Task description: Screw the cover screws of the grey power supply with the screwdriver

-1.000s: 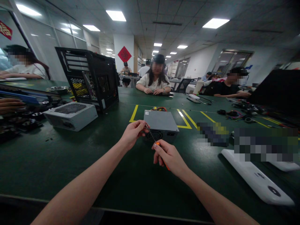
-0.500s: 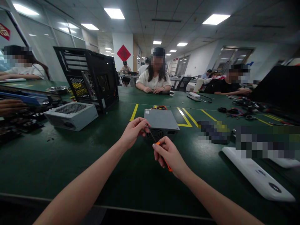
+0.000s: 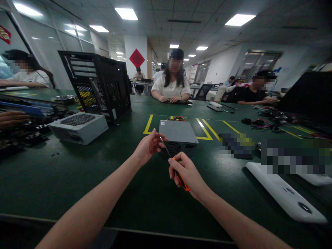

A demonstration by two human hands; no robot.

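Observation:
My right hand (image 3: 188,173) is closed round the orange handle of a screwdriver (image 3: 166,149). Its thin metal shaft slants up and left, and the tip reaches the fingers of my left hand (image 3: 147,148). That hand has its thumb raised and apart from its half-curled fingers; whether a small part sits at the tip is too small to tell. Just beyond both hands a grey computer power supply (image 3: 178,132) lies on the green table (image 3: 145,204), its fan grille and socket facing me. Coloured wires show at its far side.
To the left stand a black computer case (image 3: 103,83) and a second power supply (image 3: 80,128) in front of it. Another person's hand (image 3: 10,119) is over dark parts at far left. A white device (image 3: 285,193) lies right; a person (image 3: 171,86) sits opposite.
My left thumb has lifted away from the screwdriver's tip and the fingers have loosened. My right hand keeps hold of the screwdriver, nearly in the same place.

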